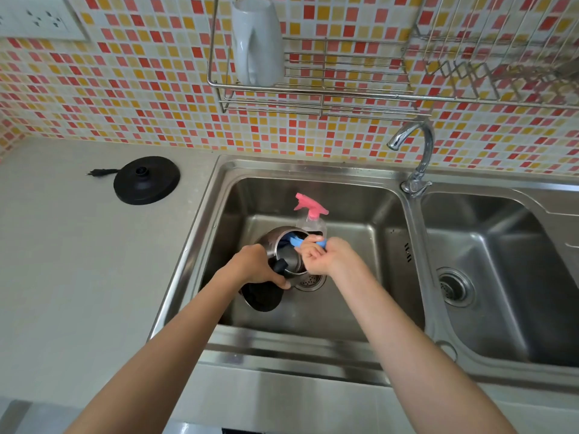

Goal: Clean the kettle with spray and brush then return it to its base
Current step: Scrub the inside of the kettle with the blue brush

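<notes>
A steel kettle (275, 242) with a black handle and black bottom lies tilted in the left sink basin (360, 277), its mouth facing away and to the right. My left hand (253, 266) grips it by the handle side. My right hand (326, 256) holds a blue brush (297, 242) whose head reaches into the kettle's mouth. A clear spray bottle (311, 219) with a pink trigger head stands just behind the kettle in the same basin. The round black kettle base (146, 180) sits on the grey counter to the left, its plug lying loose beside it.
A chrome tap (416, 155) rises between the two basins; the right basin (501, 277) has a drain. Above, a wire rack (313, 92) on the tiled wall holds a white jug (257, 42). A wall socket (40, 18) is at top left.
</notes>
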